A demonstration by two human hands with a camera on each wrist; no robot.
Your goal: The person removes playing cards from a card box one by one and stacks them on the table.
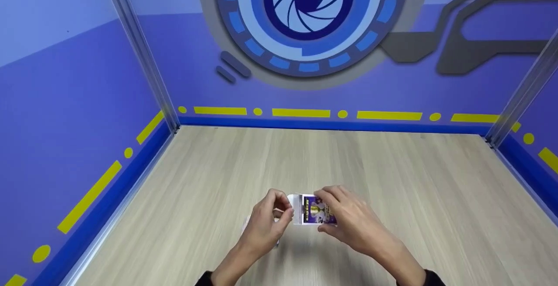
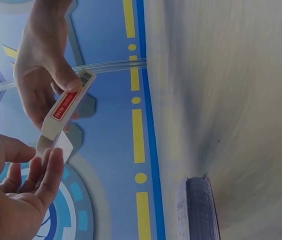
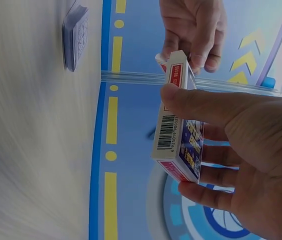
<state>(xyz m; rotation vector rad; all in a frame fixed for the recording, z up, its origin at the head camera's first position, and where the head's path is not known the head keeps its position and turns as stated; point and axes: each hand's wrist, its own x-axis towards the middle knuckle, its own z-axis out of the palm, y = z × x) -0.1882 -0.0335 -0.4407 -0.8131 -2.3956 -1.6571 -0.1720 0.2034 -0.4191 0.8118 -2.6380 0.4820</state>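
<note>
A small playing-card box (image 1: 308, 209) with a purple printed face is held above the table. My right hand (image 1: 355, 220) grips it, thumb along one narrow side and fingers on the other. That side carries a barcode and a red label, seen on the box (image 3: 168, 130) in the right wrist view. At the box's end, a white flap (image 2: 63, 146) stands out between the thumb and fingers of my left hand (image 1: 263, 223), which pinch it. A deck of cards (image 2: 201, 210) lies on the table below, mostly hidden behind my left hand in the head view.
The light wood-grain table (image 1: 209, 177) is enclosed by blue printed walls (image 1: 170, 68) at the back and sides. Metal corner posts (image 1: 144, 50) stand where the walls meet.
</note>
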